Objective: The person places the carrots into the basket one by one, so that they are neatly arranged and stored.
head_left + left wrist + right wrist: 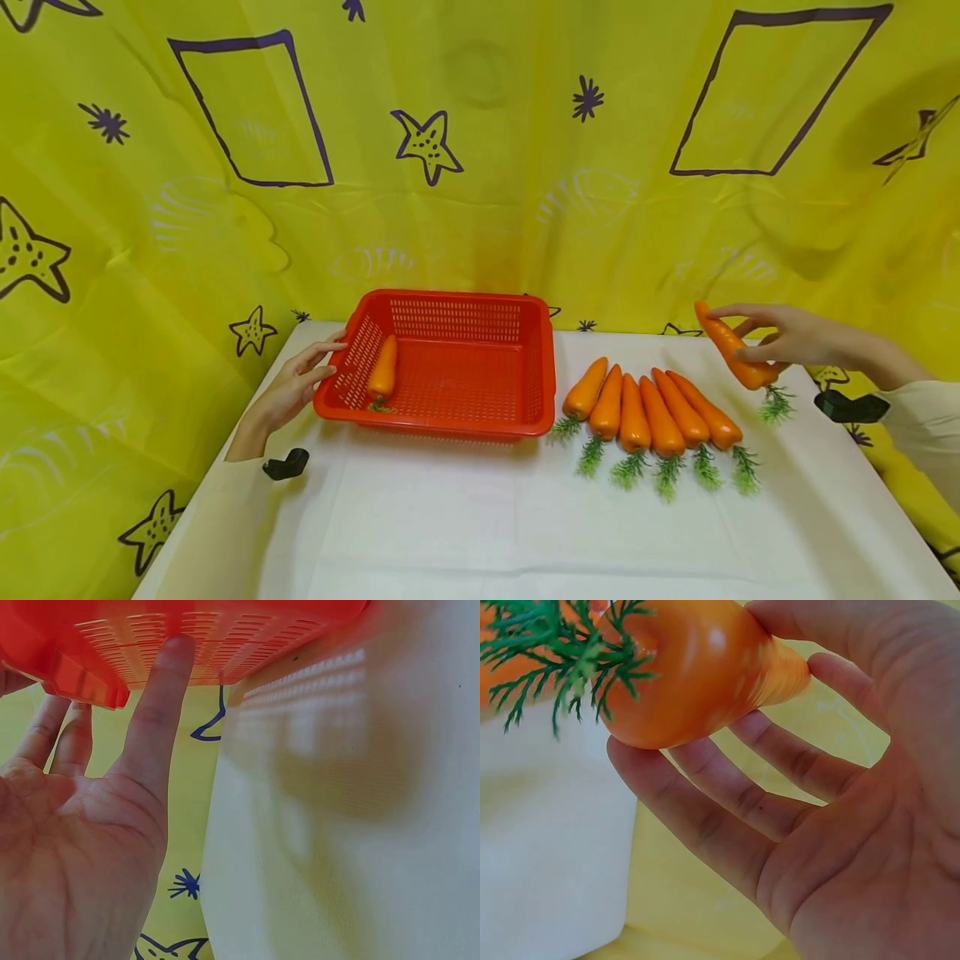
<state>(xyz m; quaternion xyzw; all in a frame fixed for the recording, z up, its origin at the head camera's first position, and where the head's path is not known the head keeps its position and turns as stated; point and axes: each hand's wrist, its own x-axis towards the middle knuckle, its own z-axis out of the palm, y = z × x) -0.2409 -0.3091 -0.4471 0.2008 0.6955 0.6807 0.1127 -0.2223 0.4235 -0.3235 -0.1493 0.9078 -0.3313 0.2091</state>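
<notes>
My right hand [787,337] pinches an orange carrot [727,348] with green leafy top above the table's right side. In the right wrist view, fingertips and thumb close round the carrot [697,667], its leaves [570,660] hanging free. At the left end of a red plastic basket [457,425], my left hand [292,387] grips the side. The left wrist view has the thumb [157,712] along the slotted wall and other fingers at the basket's far corner. Inside the basket, at its left, lies one carrot [384,367].
Several carrots [633,417] lie side by side right of the basket, tips away and leafy tops toward me. They rest on a white-covered table [465,525]. A yellow curtain [480,225] with drawn starfish hangs behind and beside the table.
</notes>
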